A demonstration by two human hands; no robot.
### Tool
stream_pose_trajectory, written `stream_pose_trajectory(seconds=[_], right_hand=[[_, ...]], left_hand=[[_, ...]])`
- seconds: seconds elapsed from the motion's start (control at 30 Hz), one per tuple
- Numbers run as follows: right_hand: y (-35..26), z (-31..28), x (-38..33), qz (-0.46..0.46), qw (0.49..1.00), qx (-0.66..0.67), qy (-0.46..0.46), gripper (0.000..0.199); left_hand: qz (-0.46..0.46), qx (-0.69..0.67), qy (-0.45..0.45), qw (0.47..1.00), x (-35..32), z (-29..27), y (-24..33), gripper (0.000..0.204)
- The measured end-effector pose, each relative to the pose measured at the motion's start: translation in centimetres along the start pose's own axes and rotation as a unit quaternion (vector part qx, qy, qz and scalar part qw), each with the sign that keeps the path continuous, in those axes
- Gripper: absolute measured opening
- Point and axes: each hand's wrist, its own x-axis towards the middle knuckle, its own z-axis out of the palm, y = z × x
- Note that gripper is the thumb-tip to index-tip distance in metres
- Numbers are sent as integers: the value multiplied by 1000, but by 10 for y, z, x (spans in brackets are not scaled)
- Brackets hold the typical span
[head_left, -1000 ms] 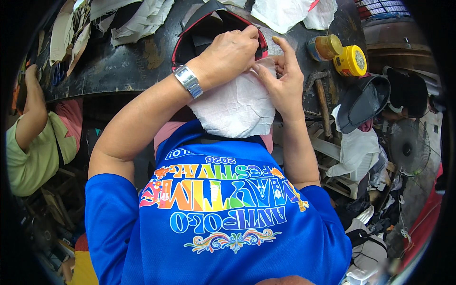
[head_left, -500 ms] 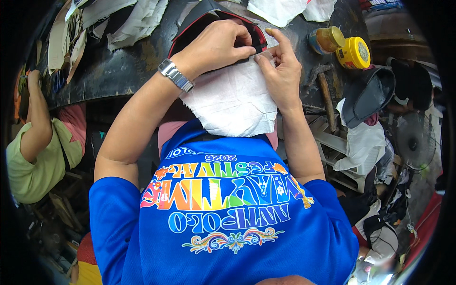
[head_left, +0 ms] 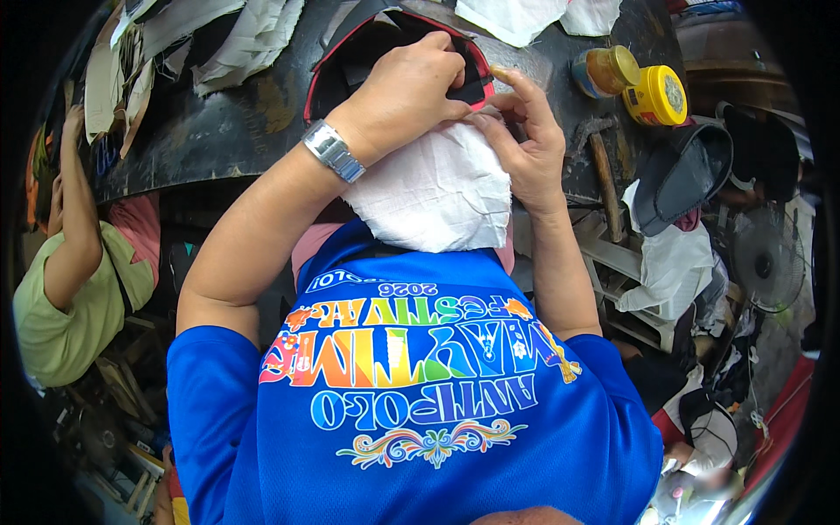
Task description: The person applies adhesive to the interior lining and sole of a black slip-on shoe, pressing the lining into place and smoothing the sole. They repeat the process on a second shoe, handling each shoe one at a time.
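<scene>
A black, hollow sewn piece with red edging (head_left: pixel 352 54) lies on the near side of the table, its opening turned toward me. Its exact kind I cannot make out. My left hand (head_left: pixel 404 92), with a metal watch on the wrist, reaches over the opening, its fingers curled in on the inner side of the red rim. My right hand (head_left: pixel 532 149) pinches the rim's right end between thumb and fingers. A white cloth (head_left: pixel 437 194) with ragged edges hangs from below that rim toward my lap. The fingertips partly hide where cloth and rim meet.
On the table's right stand an amber jar (head_left: pixel 604 70) and a yellow tub (head_left: pixel 656 96), with a hammer (head_left: pixel 604 179) near them. Fabric scraps (head_left: pixel 254 44) lie at the far left. A co-worker's arm (head_left: pixel 74 254) is at the left; a fan (head_left: pixel 766 258) stands right.
The black piece has tipped so more of its inside and red rim shows. My left hand has turned slightly with it, and my right hand has shifted a little right. The co-worker's arm has moved.
</scene>
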Motion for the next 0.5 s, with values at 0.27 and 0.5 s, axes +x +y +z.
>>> stream_pose_trajectory(seconds=[0.27, 0.5], right_hand=[[1, -3, 7, 41, 998, 42, 6, 63], [-6, -2, 25, 89, 994, -67, -22, 64]], left_hand=[[71, 63, 43, 995, 0, 13, 0, 16], [-13, -34, -26, 999, 9, 0, -13, 21]])
